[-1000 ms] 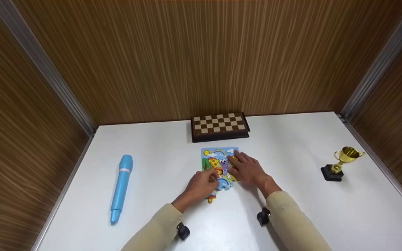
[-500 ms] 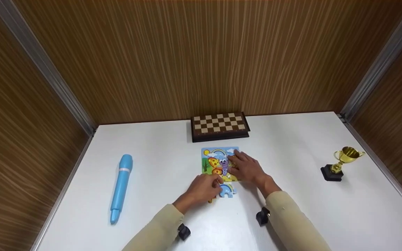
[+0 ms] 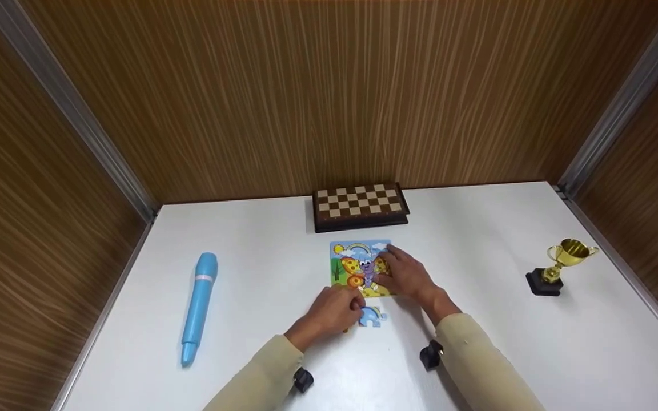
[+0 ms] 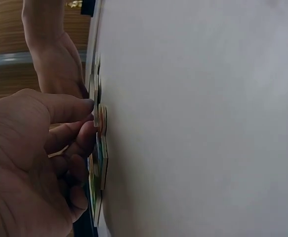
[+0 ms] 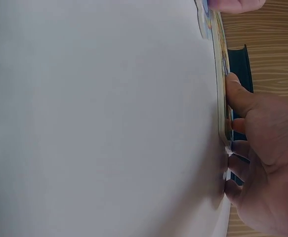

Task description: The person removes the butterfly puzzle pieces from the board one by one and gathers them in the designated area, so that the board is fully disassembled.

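Observation:
A jigsaw puzzle (image 3: pixel 357 257) with a butterfly, a sun and a rainbow lies flat on the white table. My left hand (image 3: pixel 332 309) is at its lower left, thumb and forefinger pinching a loose blue puzzle piece (image 3: pixel 370 317) with a rainbow on it. In the left wrist view this piece (image 4: pixel 95 96) sits against the thumb tip, other pieces (image 4: pixel 100 158) lying beside the fingers. My right hand (image 3: pixel 412 277) rests on the puzzle's right side, fingers spread over its edge. Part of another piece (image 3: pixel 345 330) peeks out beneath the left hand.
Behind the puzzle lies a chessboard box (image 3: pixel 360 205) near the wooden back wall. A big blue pen-shaped object (image 3: pixel 197 311) is at the left. On the right stands a small gold trophy cup (image 3: pixel 554 268) with a black base.
The left hand has drawn the blue rainbow piece down, away from the puzzle's lower edge, leaving a gap between them. The right hand has shifted its fingers slightly and stays on the puzzle.

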{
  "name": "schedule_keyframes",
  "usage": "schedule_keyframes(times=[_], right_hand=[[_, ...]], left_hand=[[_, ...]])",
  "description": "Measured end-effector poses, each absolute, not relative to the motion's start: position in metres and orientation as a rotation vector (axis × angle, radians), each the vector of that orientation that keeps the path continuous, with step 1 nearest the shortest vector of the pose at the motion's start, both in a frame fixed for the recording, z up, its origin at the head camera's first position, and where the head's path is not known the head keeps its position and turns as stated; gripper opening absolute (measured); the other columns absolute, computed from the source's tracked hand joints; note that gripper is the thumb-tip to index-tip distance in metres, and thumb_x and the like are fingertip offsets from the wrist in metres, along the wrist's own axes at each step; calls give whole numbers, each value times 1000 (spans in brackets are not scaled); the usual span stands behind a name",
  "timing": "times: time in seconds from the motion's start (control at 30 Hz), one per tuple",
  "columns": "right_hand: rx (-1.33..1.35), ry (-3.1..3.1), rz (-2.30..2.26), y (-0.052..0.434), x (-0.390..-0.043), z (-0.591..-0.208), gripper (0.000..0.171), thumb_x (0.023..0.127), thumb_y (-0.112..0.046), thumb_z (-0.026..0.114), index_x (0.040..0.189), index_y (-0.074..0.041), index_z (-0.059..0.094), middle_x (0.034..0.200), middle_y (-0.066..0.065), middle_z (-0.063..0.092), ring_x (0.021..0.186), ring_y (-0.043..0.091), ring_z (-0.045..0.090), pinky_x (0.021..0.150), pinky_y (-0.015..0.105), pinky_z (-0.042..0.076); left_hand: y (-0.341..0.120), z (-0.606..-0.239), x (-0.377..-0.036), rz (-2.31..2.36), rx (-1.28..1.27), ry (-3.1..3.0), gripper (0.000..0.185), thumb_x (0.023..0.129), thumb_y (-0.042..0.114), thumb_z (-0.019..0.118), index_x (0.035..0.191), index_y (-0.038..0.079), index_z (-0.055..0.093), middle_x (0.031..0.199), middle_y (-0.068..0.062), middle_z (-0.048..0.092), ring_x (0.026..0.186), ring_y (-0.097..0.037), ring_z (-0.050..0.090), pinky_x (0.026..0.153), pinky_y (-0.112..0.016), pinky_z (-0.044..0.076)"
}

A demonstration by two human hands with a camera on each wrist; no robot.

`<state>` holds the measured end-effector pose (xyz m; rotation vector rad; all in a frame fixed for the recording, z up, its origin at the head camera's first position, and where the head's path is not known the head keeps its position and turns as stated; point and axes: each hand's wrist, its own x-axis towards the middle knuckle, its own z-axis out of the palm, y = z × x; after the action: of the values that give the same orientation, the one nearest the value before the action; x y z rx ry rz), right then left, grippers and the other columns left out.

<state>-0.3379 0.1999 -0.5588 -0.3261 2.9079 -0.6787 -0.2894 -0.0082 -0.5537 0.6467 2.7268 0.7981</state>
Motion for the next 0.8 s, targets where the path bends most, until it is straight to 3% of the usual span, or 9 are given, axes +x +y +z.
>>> schedule_keyframes(times=[0.3,0.5,0.67,0.8], right_hand=[[-410,2952,-646,201,-336,-561,64,94,-43,58,145,-8,42,158,18,27,145,38,26,115,54,24],[-483,2992,-638,204,-332,-563,61,95,-39,57,143,-4,43,156,21,29,143,40,28,115,53,26],[-477,2959,-712,206,-331,-562,67,97,-38,55,150,-4,32,158,22,24,145,41,24,116,54,22],[-406,2931,-756,207,-331,-560,74,96,-40,56,153,-5,24,158,23,21,145,42,23,116,55,21]], left_hand=[[-7,-551,-297,900,610,2752,11,90,25,64,100,21,68,88,10,55,81,-6,50,71,-22,43],[-6,-550,-315,987,586,2796,8,90,23,65,96,20,69,91,8,56,86,-9,48,76,-27,41],[-8,-550,-332,993,538,2847,10,89,26,65,95,19,68,91,5,58,90,-13,50,80,-33,42],[-8,-551,-343,988,456,2852,18,89,28,65,103,17,66,96,2,56,95,-17,49,86,-39,40]])
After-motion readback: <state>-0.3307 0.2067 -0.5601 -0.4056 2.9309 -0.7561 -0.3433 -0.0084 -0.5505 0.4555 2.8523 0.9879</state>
